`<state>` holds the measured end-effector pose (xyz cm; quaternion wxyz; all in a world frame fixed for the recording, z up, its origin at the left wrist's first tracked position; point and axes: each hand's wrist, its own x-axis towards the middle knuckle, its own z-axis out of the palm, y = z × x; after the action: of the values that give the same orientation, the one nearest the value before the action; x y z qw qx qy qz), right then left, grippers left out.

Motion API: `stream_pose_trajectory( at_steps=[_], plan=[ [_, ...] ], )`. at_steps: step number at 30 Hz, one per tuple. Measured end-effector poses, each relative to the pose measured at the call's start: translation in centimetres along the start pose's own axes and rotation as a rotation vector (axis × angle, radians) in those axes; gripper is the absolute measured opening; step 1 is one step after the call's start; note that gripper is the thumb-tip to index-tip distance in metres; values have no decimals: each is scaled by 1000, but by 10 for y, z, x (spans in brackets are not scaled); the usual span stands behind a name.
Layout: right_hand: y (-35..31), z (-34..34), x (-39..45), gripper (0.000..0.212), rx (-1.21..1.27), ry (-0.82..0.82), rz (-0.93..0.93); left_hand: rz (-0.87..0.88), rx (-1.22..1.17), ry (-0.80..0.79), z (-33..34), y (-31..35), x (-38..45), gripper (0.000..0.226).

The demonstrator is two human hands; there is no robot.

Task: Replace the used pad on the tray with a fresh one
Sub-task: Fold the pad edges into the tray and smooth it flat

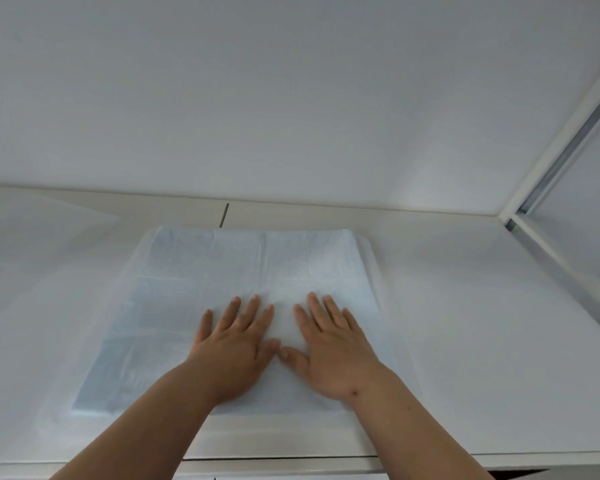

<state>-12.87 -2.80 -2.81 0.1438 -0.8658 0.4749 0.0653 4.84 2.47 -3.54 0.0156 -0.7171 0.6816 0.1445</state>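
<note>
Both forearms enter from 6 o'clock; left hand [234, 344] and right hand [329, 344] lie flat, fingers [253, 308] spread, on the blue pad [187, 306] covering the tray [369, 252] on the counter [482, 323]. Fresh pad seems placed; only smoothing remains.

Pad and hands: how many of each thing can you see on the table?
Pad: 1
Tray: 1
Hands: 2, left hand and right hand, both flat on the pad
Total: 4
</note>
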Motion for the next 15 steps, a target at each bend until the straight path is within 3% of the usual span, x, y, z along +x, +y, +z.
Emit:
stream_pose_trajectory(
  at_steps=[2, 4, 7, 10, 12, 15],
  plan=[
    [10, 2, -1, 114, 2, 1, 57, -9, 46, -38, 3, -3, 2, 100],
    [18, 1, -3, 114, 14, 3, 140, -31, 61, -80, 2, -3, 2, 86],
    [18, -5, 0, 94, 18, 10, 168, -82, 52, -32, -10, 9, 6, 65],
    [12, -6, 12, 71, 23, 60, 26, -36, 14, 123, -14, 30, 16, 56],
    [14, -4, 18, 63, 21, 53, -16, 32, -41, 85, -11, 39, 24, 56],
    [30, -3, 21, 67, 33, 30, 67, 31, -28, 9, -10, 42, 32, 61]
  ],
)
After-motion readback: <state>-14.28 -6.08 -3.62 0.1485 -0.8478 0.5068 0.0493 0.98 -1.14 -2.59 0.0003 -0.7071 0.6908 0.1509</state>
